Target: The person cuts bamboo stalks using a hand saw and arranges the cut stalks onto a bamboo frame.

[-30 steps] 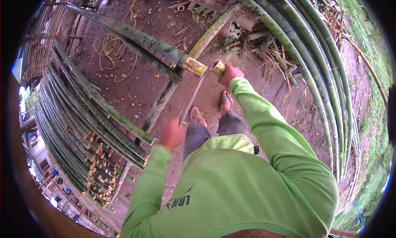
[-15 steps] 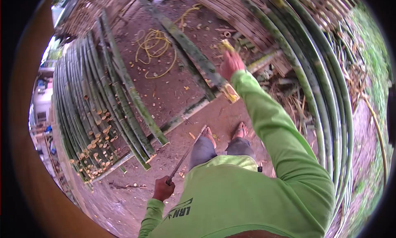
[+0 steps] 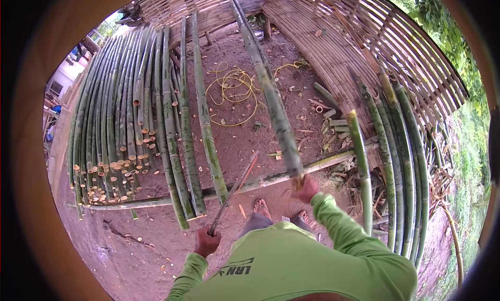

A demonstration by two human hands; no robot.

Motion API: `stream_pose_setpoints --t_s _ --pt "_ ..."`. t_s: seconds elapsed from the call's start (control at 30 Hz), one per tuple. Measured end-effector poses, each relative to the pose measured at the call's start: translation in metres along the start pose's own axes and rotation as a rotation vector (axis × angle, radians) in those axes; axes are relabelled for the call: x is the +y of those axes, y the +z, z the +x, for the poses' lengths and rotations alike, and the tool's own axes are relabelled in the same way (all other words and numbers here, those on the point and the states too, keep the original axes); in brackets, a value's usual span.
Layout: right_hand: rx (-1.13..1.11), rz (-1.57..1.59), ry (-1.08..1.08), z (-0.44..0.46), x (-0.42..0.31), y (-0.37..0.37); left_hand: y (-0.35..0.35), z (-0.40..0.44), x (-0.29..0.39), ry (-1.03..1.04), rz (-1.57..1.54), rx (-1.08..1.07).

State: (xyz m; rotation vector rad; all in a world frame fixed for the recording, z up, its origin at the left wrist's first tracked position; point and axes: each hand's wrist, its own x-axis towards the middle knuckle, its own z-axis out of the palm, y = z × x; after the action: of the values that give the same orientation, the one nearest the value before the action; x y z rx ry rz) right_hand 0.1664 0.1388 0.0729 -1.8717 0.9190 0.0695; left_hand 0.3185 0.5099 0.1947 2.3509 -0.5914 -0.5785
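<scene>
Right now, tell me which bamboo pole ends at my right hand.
The long pole just left of the slatted platform: its near end meets your right hand; the other poles all end away from that hand.

Two hands (image 3: 207,242), apparently one blade (image 3: 236,189)

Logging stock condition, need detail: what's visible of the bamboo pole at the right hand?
The bamboo pole is long, round and mottled green with grayish patches, with joints along its length. It slants from the near end toward the slatted structure, passing above the yellow cord and over the crosswise pole; whether it bears on that is unclear. The right hand closes around its browner near end, which is blurred and partly covered, so the cut face can't be judged.
</scene>
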Motion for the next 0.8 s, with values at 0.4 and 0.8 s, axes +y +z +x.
stream_pose_setpoints --t_s 0.4,0.8 --pt "0.197 -0.323 0.598 -0.074 0.073 0.117 -0.044 0.080 -0.025 0.002 0.001 -0.044" --pt "0.259 -0.253 0.391 -0.059 0.121 0.102 -0.029 0.101 0.032 0.044 0.062 -0.110"
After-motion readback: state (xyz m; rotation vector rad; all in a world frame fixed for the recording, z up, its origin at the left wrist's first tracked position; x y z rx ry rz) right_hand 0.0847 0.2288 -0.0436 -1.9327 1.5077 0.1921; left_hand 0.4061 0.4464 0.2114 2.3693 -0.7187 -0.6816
